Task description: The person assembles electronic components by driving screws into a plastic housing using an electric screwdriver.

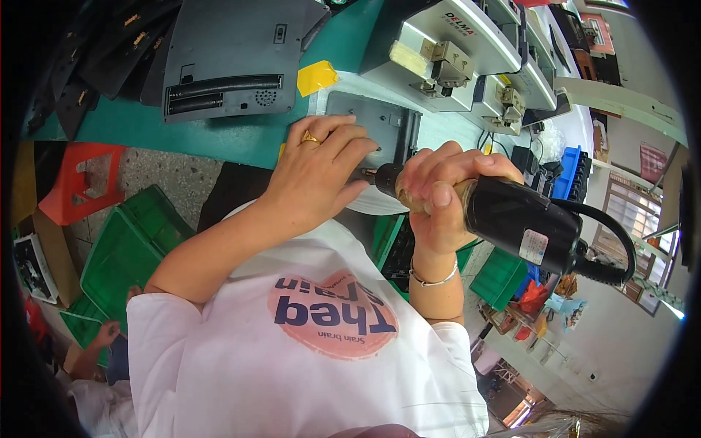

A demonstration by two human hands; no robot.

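A black corded electric screwdriver point(515, 219) lies in the grip of my right hand point(438, 193), its fingers wrapped around the body. The bit points left, at the near edge of a dark grey plastic housing point(380, 128) on the bench. Whether the tip touches a screw cannot be made out. My left hand point(318, 171) rests on the housing's left part with its fingers stretched out; thumb and index finger are on either side of the bit. Beyond it lies a larger grey plastic casing point(226, 62) with long slots and a round grille.
Several dark panels point(109, 51) are stacked far left on the green bench point(146, 133). A yellow piece point(317, 77) lies beside the casing. White-and-black machines point(445, 55) stand far right. Green crates point(131, 241), a red stool point(80, 182) and another person's hand point(109, 333) are at left.
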